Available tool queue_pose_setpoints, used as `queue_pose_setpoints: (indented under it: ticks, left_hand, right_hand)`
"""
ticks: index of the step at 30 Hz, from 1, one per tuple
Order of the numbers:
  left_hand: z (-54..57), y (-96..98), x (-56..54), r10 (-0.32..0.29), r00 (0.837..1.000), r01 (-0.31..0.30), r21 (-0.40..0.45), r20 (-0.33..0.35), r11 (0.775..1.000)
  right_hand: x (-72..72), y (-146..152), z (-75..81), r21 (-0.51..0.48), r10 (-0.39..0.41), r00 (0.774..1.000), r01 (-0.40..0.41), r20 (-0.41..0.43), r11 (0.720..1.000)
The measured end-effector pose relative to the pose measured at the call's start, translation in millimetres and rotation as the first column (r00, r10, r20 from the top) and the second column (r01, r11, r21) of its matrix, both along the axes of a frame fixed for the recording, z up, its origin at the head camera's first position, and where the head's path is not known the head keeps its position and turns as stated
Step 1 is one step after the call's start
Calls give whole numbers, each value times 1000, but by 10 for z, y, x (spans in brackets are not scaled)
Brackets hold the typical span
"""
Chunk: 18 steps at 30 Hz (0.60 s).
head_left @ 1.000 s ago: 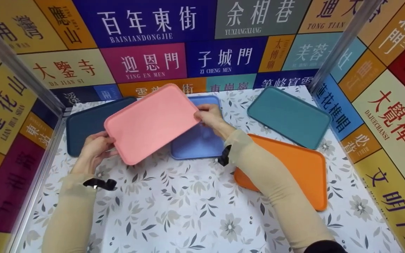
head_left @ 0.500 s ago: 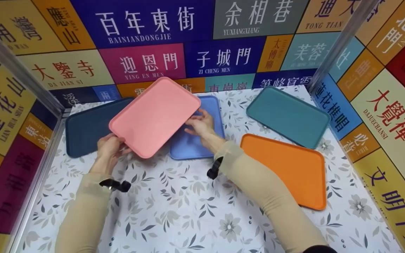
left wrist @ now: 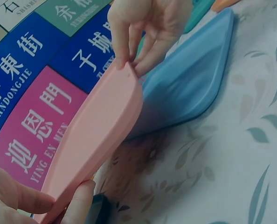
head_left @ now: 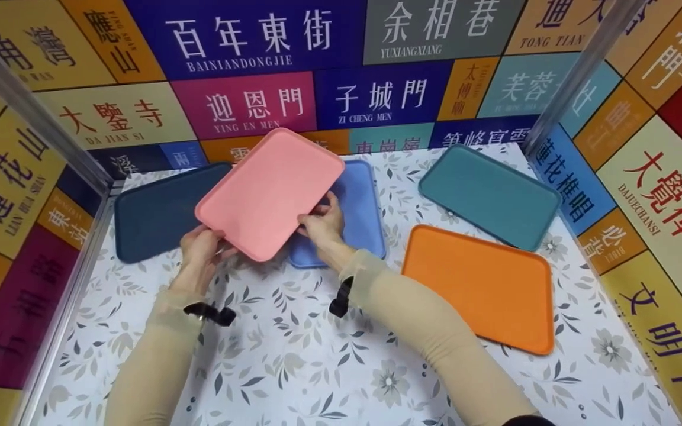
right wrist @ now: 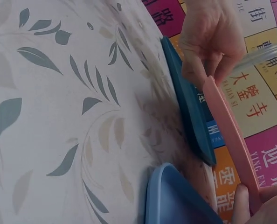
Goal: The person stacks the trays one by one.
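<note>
A pink rectangular tray [head_left: 273,195] is held tilted in the air, above the dark blue tray [head_left: 154,216] and the light blue tray [head_left: 362,204], partly covering both. My left hand [head_left: 200,251] pinches its lower left edge, thumb on the upper face. On the near right edge, my right hand [head_left: 323,225] pinches it between thumb and fingers. Both wrist views show the grips: the left hand [left wrist: 33,198] and right hand [left wrist: 150,30] at separate places on the rim. The light blue tray [left wrist: 190,70] lies on the table below.
An orange tray [head_left: 480,290] and a teal tray [head_left: 489,198] lie on the right of the table [head_left: 293,355], which has a leaf-patterned cover. Panels with printed signs [head_left: 246,35] stand behind and at both sides, joined by metal posts.
The right hand has shifted from the tray's right end to its near edge, leaving it briefly between. The left hand and the pink tray have moved slightly rightward.
</note>
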<state>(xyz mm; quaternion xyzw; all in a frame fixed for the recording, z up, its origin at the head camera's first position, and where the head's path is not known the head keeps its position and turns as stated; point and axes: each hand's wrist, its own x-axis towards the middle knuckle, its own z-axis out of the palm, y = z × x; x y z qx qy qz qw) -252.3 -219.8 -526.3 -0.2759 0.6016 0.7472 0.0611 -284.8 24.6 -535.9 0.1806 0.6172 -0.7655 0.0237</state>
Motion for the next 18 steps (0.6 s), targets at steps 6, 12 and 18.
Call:
queue_pose_setpoints:
  ticks: [6, 12, 18]
  left_hand:
    - [-33, 72, 30, -4, 1000, 4, 15, -12, 1000]
    - [-57, 77, 22, -21, 1000, 21, 35, 5, 999]
    - [14, -85, -35, -80, 996, 80, 18, 31, 997]
  right_hand:
    - [-24, 91, 24, 0, 3, 1000, -3, 24, 1000]
    - [-87, 199, 57, -24, 17, 999, -16, 42, 1000]
    - [-150, 341, 77, -34, 58, 997, -56, 56, 998]
